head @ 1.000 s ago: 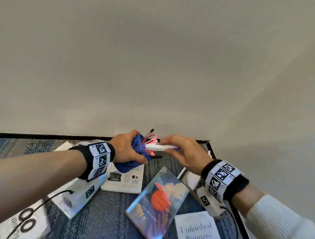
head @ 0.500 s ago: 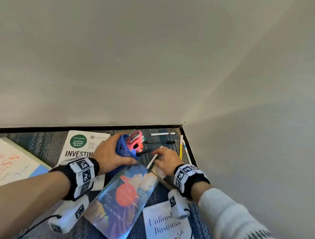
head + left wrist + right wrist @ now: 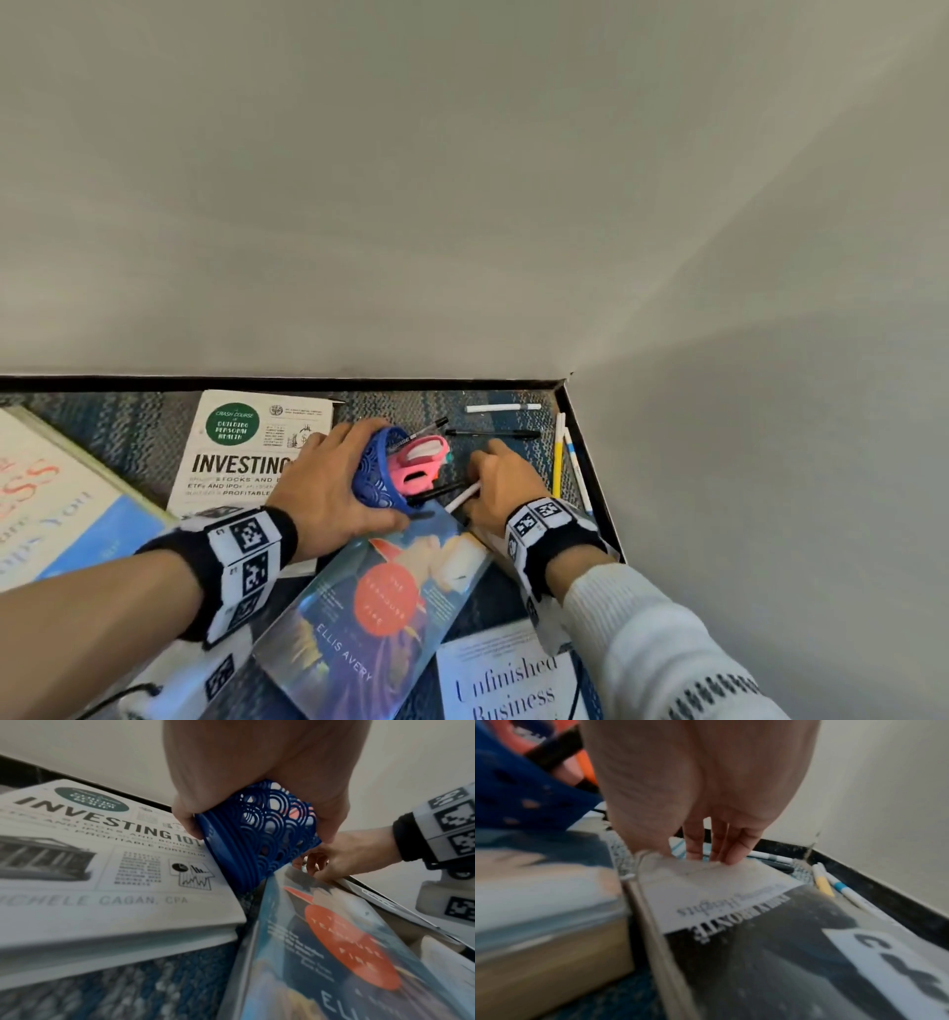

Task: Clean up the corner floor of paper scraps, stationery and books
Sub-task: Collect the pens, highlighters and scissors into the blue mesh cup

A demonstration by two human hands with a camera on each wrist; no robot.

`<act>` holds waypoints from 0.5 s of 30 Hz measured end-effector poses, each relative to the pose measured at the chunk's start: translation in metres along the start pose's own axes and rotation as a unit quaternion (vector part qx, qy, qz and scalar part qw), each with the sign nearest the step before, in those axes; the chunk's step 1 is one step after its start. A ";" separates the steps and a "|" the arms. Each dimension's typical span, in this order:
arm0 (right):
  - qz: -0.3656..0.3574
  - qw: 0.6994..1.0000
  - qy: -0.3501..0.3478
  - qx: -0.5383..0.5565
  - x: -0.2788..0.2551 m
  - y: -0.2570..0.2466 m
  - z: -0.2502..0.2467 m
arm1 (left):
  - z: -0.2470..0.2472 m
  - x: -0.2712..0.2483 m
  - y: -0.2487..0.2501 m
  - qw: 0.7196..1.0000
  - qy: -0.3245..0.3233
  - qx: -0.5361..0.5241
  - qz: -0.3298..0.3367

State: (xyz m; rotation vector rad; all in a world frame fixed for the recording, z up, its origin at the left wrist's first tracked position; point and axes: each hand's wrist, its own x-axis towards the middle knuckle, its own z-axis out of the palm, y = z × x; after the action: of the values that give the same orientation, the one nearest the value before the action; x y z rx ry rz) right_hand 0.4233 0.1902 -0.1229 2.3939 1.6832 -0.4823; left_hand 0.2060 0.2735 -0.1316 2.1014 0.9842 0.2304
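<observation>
Blue lattice plastic forms the pen holder (image 3: 377,475), tilted in the corner between books, the left hand (image 3: 328,488) clamped round it. The right hand (image 3: 506,485) pinches a white pen (image 3: 462,497); its fingertips are hidden. Four loose pens lie near the baseboard (image 3: 590,462).

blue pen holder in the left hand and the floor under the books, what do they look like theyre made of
The blue pen holder looks like moulded plastic, matte: its wall is an openwork lattice of overlapping arcs with light showing through, and ridged rings circle its base. It could be coated metal, but the soft edges suggest plastic. The floor looks like woven carpet, with a nubby, flecked blue and grey looped texture.
</observation>
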 end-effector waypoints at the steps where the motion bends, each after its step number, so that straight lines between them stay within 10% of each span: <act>1: -0.013 0.999 0.002 -0.036 0.001 -0.002 0.002 | 0.000 0.000 0.000 1.000 -0.001 0.003 -0.002; 7: -0.054 0.995 0.071 -0.035 0.014 0.001 -0.010 | -0.001 0.000 0.001 1.000 0.004 0.002 -0.004; 15: 0.161 0.893 0.294 0.302 0.009 0.082 -0.023 | 0.000 -0.001 0.001 1.000 0.015 0.010 -0.006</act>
State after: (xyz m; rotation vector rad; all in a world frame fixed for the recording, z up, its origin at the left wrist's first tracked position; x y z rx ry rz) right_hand 0.5062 0.1775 -0.1086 3.4841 1.3886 -0.2564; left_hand 0.2059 0.2727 -0.1311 2.1145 1.0200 0.2473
